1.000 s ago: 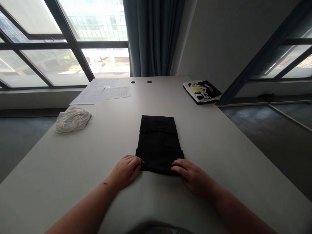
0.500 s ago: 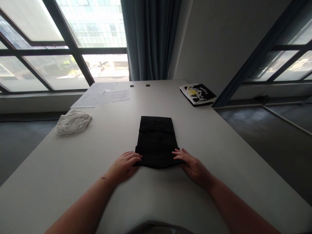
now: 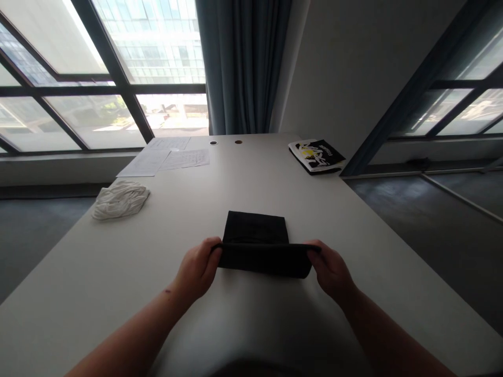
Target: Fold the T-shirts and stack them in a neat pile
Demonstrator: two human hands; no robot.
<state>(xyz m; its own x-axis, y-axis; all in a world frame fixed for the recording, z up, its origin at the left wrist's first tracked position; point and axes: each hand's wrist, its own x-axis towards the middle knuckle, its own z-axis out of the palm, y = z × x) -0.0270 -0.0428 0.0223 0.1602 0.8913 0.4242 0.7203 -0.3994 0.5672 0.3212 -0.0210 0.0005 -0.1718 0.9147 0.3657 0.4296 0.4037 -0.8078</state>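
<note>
A folded black garment [image 3: 255,228] lies on the white table in front of me; its exact kind does not show. Its near part is raised, and the fold's upper edge runs straight between my hands. My left hand [image 3: 202,264] pinches the left end of that edge between thumb and fingers. At the right end, my right hand [image 3: 330,267] grips the same edge, thumb on the near side. The far part of the garment rests flat on the tabletop. The fingertips behind the cloth are hidden.
The white table [image 3: 188,204] stretches away toward a window and a blue curtain [image 3: 241,68]. On the left lie a crumpled white cloth [image 3: 121,200] and several paper sheets [image 3: 183,158]. Near the right edge sit stacked books [image 3: 316,156]. Two round holes pierce the far end.
My hands have gone from resting on the garment's near corners to gripping its edge. The near part is now lifted, and the garment has shifted toward me.
</note>
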